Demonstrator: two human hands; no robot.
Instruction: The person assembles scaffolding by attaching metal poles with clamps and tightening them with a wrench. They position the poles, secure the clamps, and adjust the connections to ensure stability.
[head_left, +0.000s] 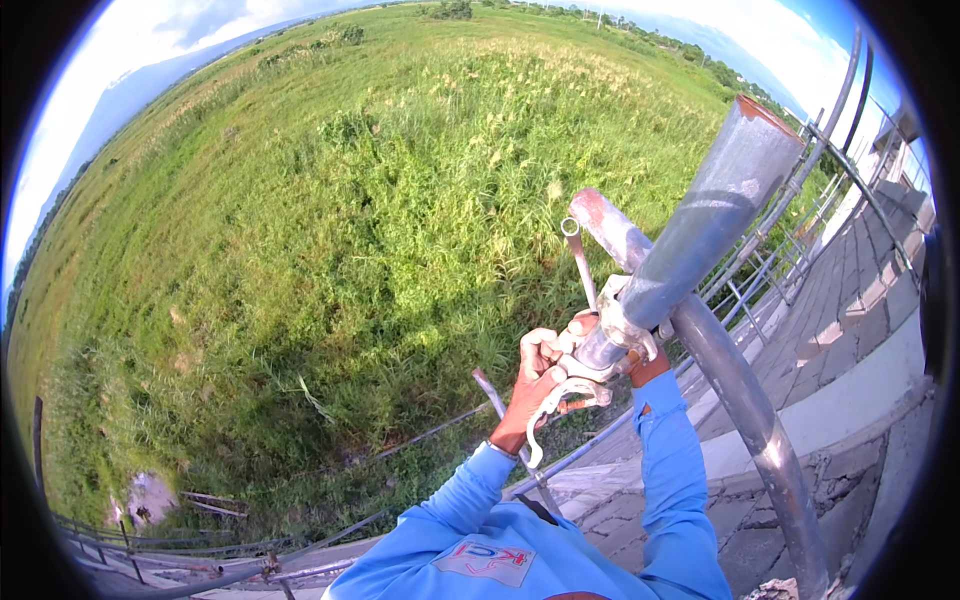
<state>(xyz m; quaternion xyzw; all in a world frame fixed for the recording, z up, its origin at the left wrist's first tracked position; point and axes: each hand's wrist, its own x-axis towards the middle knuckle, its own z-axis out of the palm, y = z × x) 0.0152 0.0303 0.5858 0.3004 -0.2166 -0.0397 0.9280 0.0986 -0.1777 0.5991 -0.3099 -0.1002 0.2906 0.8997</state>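
A pale metal scaffold coupler (pixel 585 388) sits around the lower end of the thick upright scaffold tube (pixel 715 215), its curved flap hanging loose. My left hand (pixel 528 385) grips this coupler from the left, thumb and fingers bent against it. My right hand (pixel 650 368) reaches behind the tube from the right; its fingers are mostly hidden by the tube and fittings. Just above, a second coupler (pixel 628 325) joins the upright tube to a crossing tube (pixel 745 400). A ring-ended spanner (pixel 580 255) stands up from that upper coupler, untouched by a clearly visible hand.
To the right runs a grey block surface (pixel 840 300) with more scaffold tubes (pixel 790 240) along it. Lower tubes (pixel 400 440) cross below my arms. Far beneath lies a grassy field (pixel 300 250), with a small pale puddle (pixel 148 498) at lower left.
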